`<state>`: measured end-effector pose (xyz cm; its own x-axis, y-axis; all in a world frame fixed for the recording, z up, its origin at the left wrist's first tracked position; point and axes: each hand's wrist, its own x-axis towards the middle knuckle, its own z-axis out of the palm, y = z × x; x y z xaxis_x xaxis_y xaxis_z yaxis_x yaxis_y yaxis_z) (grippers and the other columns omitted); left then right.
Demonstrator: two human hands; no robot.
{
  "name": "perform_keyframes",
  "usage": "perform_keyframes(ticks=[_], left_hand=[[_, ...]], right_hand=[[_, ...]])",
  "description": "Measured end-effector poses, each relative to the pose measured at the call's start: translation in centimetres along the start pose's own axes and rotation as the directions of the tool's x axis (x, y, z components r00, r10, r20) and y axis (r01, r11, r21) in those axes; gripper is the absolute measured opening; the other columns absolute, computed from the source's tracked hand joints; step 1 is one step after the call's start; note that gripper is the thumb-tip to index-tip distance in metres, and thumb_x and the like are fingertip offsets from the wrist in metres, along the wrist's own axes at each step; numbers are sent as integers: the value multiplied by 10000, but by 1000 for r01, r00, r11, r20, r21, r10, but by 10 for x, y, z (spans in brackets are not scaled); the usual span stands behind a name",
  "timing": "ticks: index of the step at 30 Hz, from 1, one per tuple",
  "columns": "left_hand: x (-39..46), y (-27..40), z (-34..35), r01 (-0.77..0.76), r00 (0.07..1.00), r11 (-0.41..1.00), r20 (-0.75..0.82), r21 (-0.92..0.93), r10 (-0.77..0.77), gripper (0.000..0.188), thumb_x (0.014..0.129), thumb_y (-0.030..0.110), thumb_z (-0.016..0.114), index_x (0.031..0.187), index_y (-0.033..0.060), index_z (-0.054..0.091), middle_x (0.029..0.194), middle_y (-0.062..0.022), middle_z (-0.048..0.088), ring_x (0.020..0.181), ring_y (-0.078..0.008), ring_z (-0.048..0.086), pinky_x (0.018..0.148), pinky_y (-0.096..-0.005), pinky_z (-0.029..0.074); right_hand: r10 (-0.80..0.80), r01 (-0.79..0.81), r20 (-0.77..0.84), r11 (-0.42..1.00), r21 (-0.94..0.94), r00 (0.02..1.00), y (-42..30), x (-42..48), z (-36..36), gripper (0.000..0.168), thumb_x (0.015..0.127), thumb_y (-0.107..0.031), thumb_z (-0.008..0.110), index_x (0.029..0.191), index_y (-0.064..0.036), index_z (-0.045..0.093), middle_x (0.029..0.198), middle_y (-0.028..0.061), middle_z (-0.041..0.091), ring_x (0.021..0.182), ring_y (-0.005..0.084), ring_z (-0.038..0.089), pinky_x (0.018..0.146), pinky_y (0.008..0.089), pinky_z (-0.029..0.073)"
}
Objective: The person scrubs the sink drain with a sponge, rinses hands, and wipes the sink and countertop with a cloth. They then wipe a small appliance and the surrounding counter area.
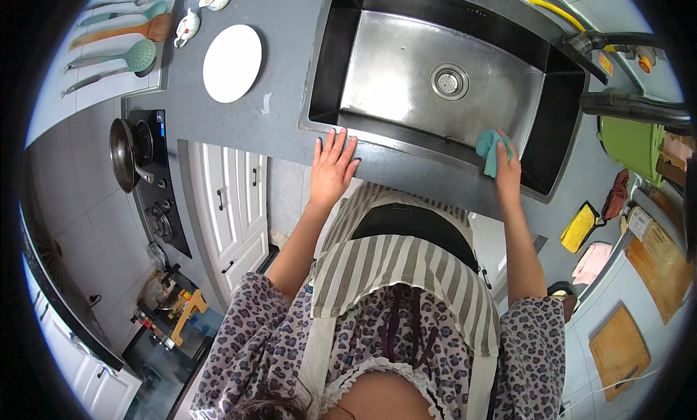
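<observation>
My left hand (333, 167) rests with fingers spread on the grey countertop (294, 55), its fingertips at the near left rim of the sink. In my right hand (506, 167) is a bunched green cloth (493, 150), held at the near inner wall of the stainless steel sink (403, 55), towards its right end. The sink basin has a round drain strainer (450, 82). A white plate (232, 63) lies on the counter left of the sink.
A black faucet (631, 107) reaches in from the right, above a green container (631, 145). A yellow cloth (579, 228) and a pink cloth (592, 262) lie near the right edge. Utensils hang at upper left; a wok (122, 156) sits on the stove (158, 202).
</observation>
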<state>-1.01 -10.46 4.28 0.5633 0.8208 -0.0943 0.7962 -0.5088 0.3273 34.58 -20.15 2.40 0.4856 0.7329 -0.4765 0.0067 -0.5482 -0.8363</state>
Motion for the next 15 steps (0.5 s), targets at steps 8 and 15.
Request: perform_keyframes(ticks=[8,15], left_hand=[[-14,5,5,-132,989,984,46,-117,138,357,827,171,556,1166,61,536,1218,-111,524,1198,-283,432,1028,-460,273],[82,126,16,48,995,516,84,-856,47,510,859,235,550,1298,31,388,1283,-158,453,1225,-256,403,989,-318,336]], right_hand=[[211,-185,-18,893,409,977,9,-7,-2,425,918,-273,470,1258,-19,442,1133,105,546,992,170,531,874,280,398],[151,-228,173,730,645,973,-37,6,40,525,920,-336,445,1354,-74,306,1322,98,389,1198,216,393,984,320,309]])
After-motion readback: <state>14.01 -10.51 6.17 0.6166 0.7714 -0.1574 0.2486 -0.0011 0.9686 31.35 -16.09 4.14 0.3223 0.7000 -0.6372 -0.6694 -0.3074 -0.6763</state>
